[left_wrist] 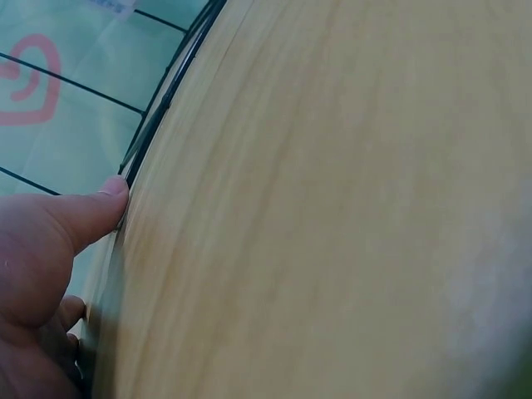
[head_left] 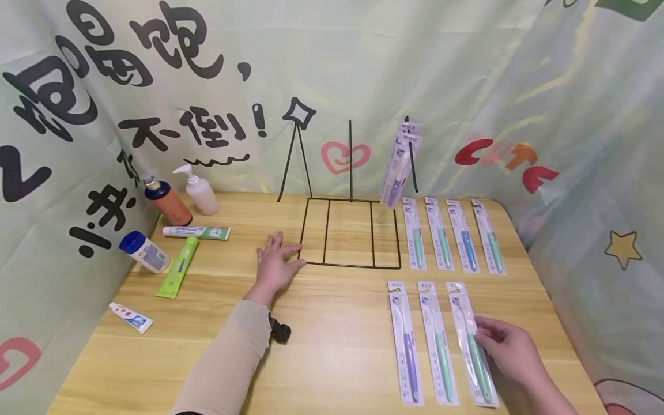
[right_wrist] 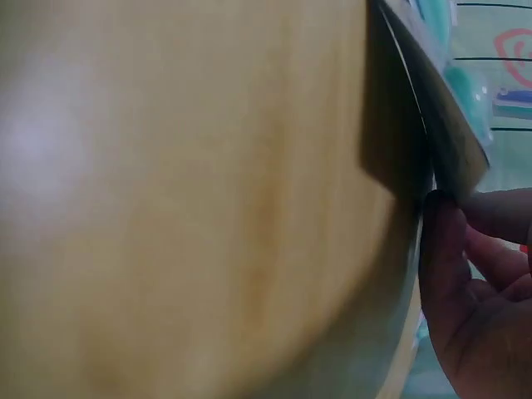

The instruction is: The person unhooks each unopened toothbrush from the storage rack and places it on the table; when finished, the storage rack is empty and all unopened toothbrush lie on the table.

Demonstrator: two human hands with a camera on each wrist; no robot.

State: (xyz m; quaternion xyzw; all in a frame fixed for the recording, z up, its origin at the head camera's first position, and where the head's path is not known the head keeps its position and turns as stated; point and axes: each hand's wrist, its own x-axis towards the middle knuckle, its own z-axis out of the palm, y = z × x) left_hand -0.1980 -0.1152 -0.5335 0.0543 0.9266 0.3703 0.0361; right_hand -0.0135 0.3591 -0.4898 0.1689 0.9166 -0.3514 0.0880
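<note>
My right hand (head_left: pixel 510 349) pinches the right edge of a packaged green toothbrush (head_left: pixel 479 369), the rightmost of the front row. In the right wrist view the backing card (right_wrist: pixel 453 137) is tilted up at the fingertips, its shadow on the wood. To its left lie another green packaged toothbrush (head_left: pixel 441 357) and a purple one (head_left: pixel 408 357). My left hand (head_left: pixel 275 268) rests with spread fingers at the front left corner of a black wire display rack (head_left: pixel 353 266), thumb (left_wrist: pixel 108 195) against the wire. Purple toothbrush packs (head_left: pixel 396 176) hang on the rack's right prong.
Behind the front row lie several packaged toothbrushes, among them a blue one (head_left: pixel 467 242). At left are an orange bottle (head_left: pixel 171 204), a pump bottle (head_left: pixel 201 193), a blue-capped bottle (head_left: pixel 147 253), a white-green tube (head_left: pixel 197 232), a lime tube (head_left: pixel 178 268) and a small tube (head_left: pixel 131 317).
</note>
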